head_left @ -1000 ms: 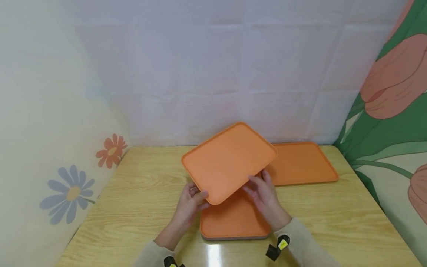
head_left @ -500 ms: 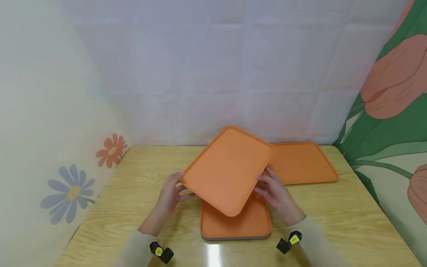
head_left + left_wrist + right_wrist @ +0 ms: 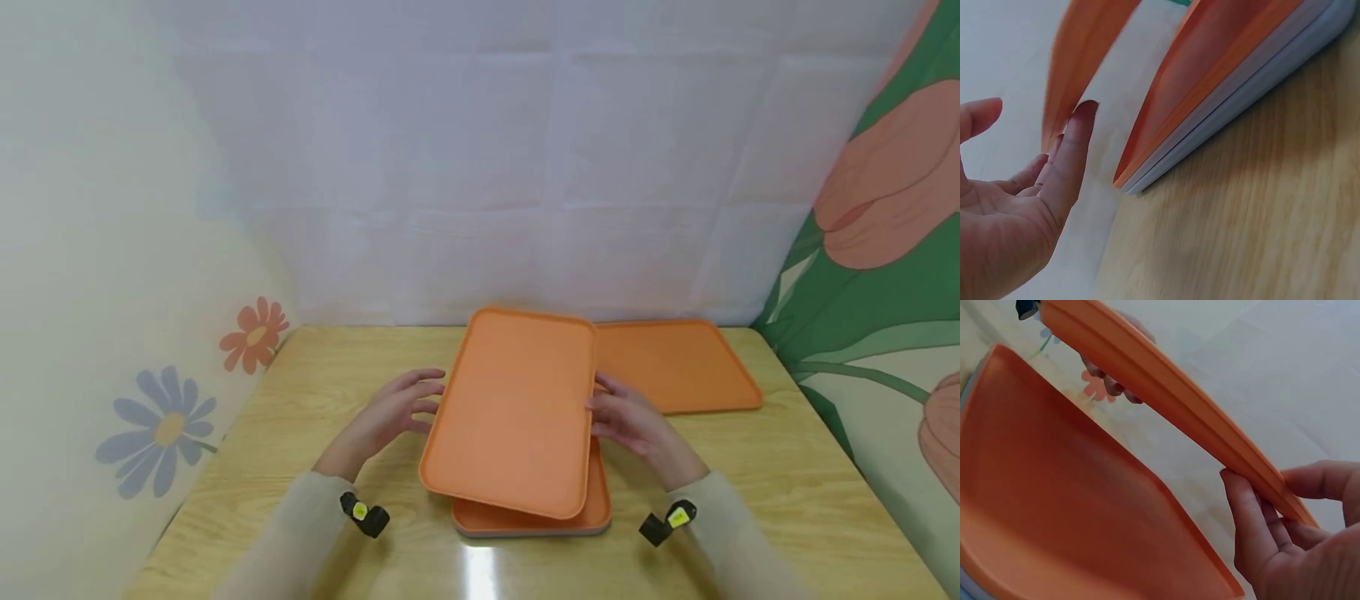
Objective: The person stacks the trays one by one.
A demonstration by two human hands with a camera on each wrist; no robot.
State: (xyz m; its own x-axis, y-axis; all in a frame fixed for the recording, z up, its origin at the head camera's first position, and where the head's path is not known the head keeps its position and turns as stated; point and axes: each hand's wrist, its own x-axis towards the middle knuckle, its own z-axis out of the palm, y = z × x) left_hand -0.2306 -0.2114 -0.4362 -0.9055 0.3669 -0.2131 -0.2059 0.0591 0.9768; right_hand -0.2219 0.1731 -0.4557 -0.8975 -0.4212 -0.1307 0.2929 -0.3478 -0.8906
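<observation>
A rectangular orange tray (image 3: 517,408) is held raised and slightly tilted above a tray stack. My right hand (image 3: 637,429) pinches its right edge; the right wrist view shows the thumb (image 3: 1316,478) on one side and fingers on the other. My left hand (image 3: 393,408) is by the left edge, where the left wrist view has straight fingers (image 3: 1069,162) touching the tray and the thumb standing off it. Below, the stack's top orange tray (image 3: 597,500) is partly covered by the raised one. Pale grey layers (image 3: 1210,134) show beneath its orange rim in the left wrist view.
Another orange tray (image 3: 675,367) lies flat at the back right of the wooden table (image 3: 247,467), partly overlapped in view by the raised tray. A white cloth (image 3: 420,167) hangs behind the table, with flower-printed walls (image 3: 885,358) at the sides.
The raised tray has turned from a slant to nearly straight and come lower and nearer. My left hand has shifted from its near corner to its left side; the right hand stays on the edge.
</observation>
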